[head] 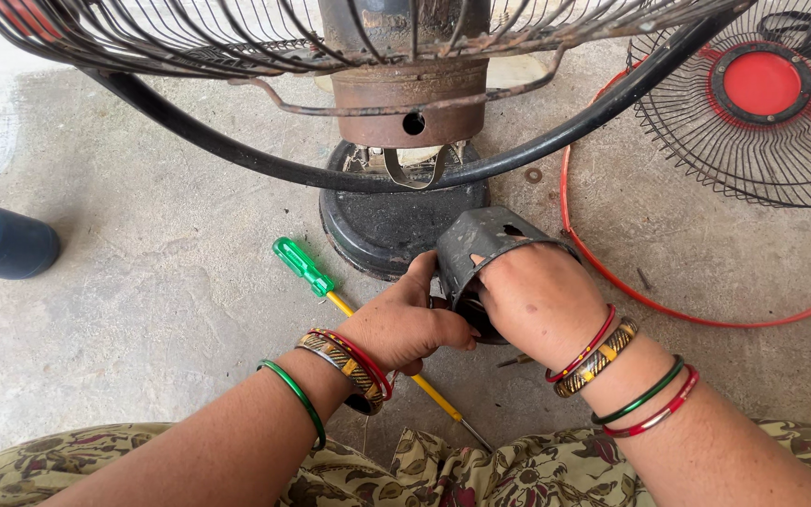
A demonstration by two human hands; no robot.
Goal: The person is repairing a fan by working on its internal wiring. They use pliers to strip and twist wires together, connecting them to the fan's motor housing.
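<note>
Both hands grasp grey motor cover [485, 246], centre frame: left hand [404, 324], right hand [537, 300]. Front fan grille [753, 141] already off at 2 o'clock. Green-handled screwdriver [330, 291] idle on floor [143, 282].

From my feed the scene is bright, lit by soft, even daylight with no harsh glare. I see only faint, diffuse shadows: a dark patch under the fan base [396, 225] and a soft one on the concrete floor [143, 310] beneath the green-handled screwdriver [307, 269] just beside that base. The floor far to the upper left of the base is washed out, almost overexposed. The wire guard [237, 42] above the base sits close to the lens, slightly soft, and bows with wide-angle distortion. Both forearms are sharp; no motion blur shows.
</note>
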